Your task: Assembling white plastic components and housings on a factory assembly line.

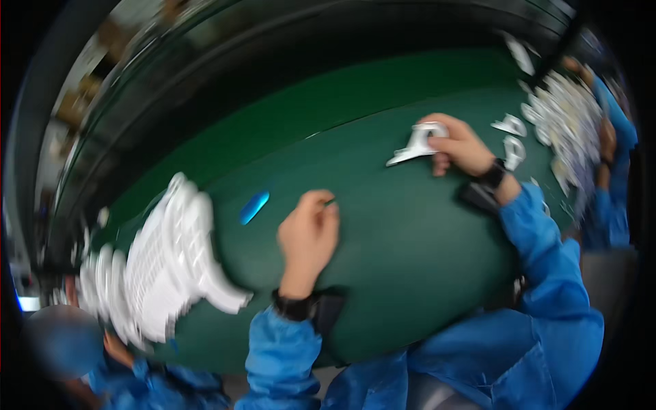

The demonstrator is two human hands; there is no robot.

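Note:
My right hand [461, 145] grips a white plastic part [414, 146] with a rounded loop at one end and a flat pointed end facing left. It holds the part above the green table, thumb in front. My left hand [309, 229] is raised over the middle of the table with its fingers curled and thumb pressed in. Whatever they pinch, if anything, is too small or hidden to name. Left of that hand lies a small shiny blue oblong object [255, 208]. Motion blurs much of the picture.
A large stack of nested white parts [171, 256] stands on the green table [403, 246] at left. Loose white parts [514, 152] lie at right, beside a big white heap [564, 123]. Co-workers' blue sleeves [618, 198] show at right and lower left [157, 383].

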